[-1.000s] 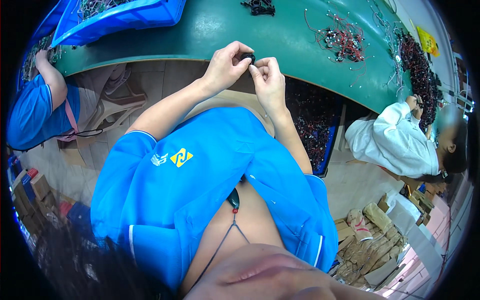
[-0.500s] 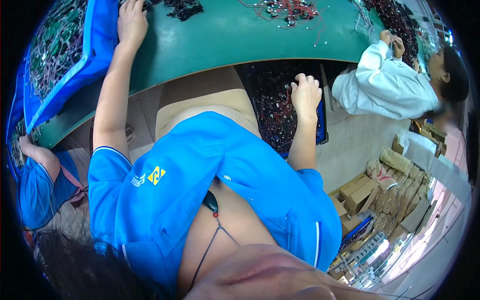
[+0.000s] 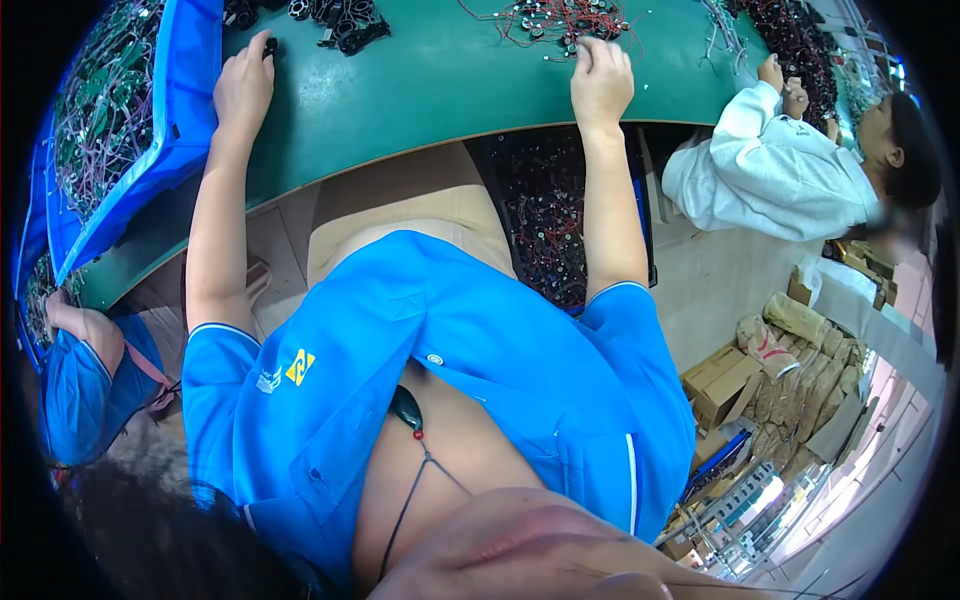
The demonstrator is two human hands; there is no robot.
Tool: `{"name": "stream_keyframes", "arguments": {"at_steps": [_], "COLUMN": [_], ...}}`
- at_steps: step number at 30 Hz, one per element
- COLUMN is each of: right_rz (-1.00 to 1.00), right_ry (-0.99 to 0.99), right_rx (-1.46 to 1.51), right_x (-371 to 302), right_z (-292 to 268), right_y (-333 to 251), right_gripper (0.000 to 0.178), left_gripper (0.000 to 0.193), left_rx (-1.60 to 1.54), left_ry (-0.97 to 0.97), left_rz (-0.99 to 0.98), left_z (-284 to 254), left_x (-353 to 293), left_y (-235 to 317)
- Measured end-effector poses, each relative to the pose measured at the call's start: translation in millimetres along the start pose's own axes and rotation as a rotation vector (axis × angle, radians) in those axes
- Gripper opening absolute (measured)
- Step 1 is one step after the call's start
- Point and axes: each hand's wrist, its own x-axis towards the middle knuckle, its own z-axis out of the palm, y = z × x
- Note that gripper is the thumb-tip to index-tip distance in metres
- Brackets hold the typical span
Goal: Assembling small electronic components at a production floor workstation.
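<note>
My left hand point(image 3: 243, 88) is over the green table beside the blue bin, its fingers closed on a small black plastic part point(image 3: 270, 46). Beyond it lies a group of similar black plastic parts point(image 3: 340, 22). My right hand point(image 3: 603, 85) reaches the near edge of a pile of small round parts with red wires point(image 3: 575, 18). Its fingers are drawn together and point into the pile; what lies between the fingertips is too small to make out.
A blue bin point(image 3: 190, 100) of green boards and pale wires stands at the left. Below the table edge sits a dark box of wired parts point(image 3: 545, 215). At right, a person in a pale sweatshirt point(image 3: 770, 165) works; another in blue point(image 3: 75, 385) is at left. Cardboard boxes point(image 3: 722, 385) stand behind.
My right hand has moved up from over the box below the table to the red-wired pile. My left hand has drawn back toward me, and a black part now shows in its fingers.
</note>
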Motion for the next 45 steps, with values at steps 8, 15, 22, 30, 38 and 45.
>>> {"name": "stream_keyframes", "arguments": {"at_steps": [8, 15, 22, 30, 38, 45], "right_rz": [-0.474, -0.574, 0.223, 0.009, 0.033, -0.240], "right_ry": [-0.180, 0.026, -0.108, -0.346, -0.346, -0.142], "right_rx": [-0.362, -0.112, 0.665, 1.086, 0.951, 0.725], "right_x": [30.5, 60.0, 109.9, 40.3, -33.5, -45.4], "right_z": [3.0, -11.8, -28.1, -42.9, -67.8, -74.2], "right_y": [24.4, 21.5, -40.2, -162.3, -201.2, -198.3], "right_gripper": [0.011, 0.008, 0.003, 0.003, 0.004, 0.009], "left_gripper": [0.033, 0.021, 0.016, 0.025, 0.025, 0.024], "left_rx": [0.028, -0.211, -1.090, -1.769, -2.029, -1.942], "left_ry": [-0.070, 0.178, -0.006, -0.215, -0.274, -0.288], "left_rz": [0.038, 0.040, -0.318, -0.492, -0.597, -0.591], "left_z": [-7.9, -13.8, -50.2, -62.3, -58.6, -62.2], "left_x": [-18.6, -24.2, -48.9, -74.3, -95.6, -104.9], "left_y": [-4.7, -1.9, 68.1, 97.8, 102.9, 109.8]}}
